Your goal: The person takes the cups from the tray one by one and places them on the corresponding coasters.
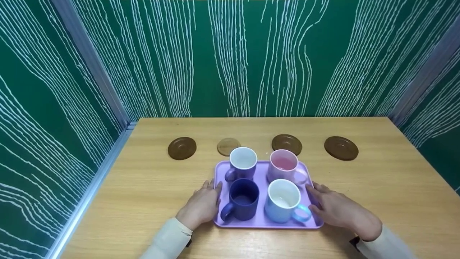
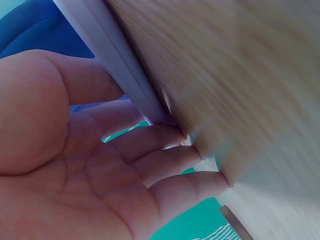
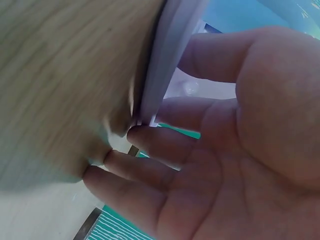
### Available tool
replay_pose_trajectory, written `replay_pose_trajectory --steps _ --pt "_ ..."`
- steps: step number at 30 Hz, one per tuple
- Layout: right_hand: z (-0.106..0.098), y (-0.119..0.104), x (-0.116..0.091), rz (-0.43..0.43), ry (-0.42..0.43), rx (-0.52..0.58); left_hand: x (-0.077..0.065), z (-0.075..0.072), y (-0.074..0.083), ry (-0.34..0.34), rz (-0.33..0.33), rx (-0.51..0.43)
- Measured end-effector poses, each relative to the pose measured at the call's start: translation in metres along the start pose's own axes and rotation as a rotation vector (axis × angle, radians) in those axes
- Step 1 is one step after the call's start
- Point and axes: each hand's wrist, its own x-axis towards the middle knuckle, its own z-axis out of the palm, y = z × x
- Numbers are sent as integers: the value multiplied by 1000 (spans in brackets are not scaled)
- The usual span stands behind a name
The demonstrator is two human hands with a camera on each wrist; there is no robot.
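Observation:
A lilac tray [image 1: 266, 225] lies on the wooden table [image 1: 151, 187] and carries several mugs. They are a purple one with a white inside [image 1: 243, 163], a pink one [image 1: 284, 165], a dark blue one [image 1: 243, 199] and a light blue one [image 1: 284, 201]. My left hand [image 1: 203, 205] rests flat against the tray's left edge with straight fingers. My right hand [image 1: 334, 208] lies the same way at the right edge. In the left wrist view the left hand [image 2: 100, 170] has its fingertips on the table beside the tray rim [image 2: 115, 55]. In the right wrist view the right hand [image 3: 240, 150] meets the rim [image 3: 167, 65] likewise.
Several round brown coasters lie in a row behind the tray: one [image 1: 182, 148] at the left, a paler one [image 1: 228, 146], one [image 1: 286, 143] behind the pink mug, and one [image 1: 341, 148] at the right. Green patterned walls enclose the table on three sides.

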Motion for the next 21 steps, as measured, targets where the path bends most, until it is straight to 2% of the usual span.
replay_pose_trajectory --steps 7,14,21 --pt "1 3 -2 -72 60 -23 0 2 -1 16 34 41" --pt "2 0 -2 -61 47 -40 -1 0 -1 6 25 29" --pt "0 0 0 -17 11 -50 0 -2 -1 -8 22 -9"
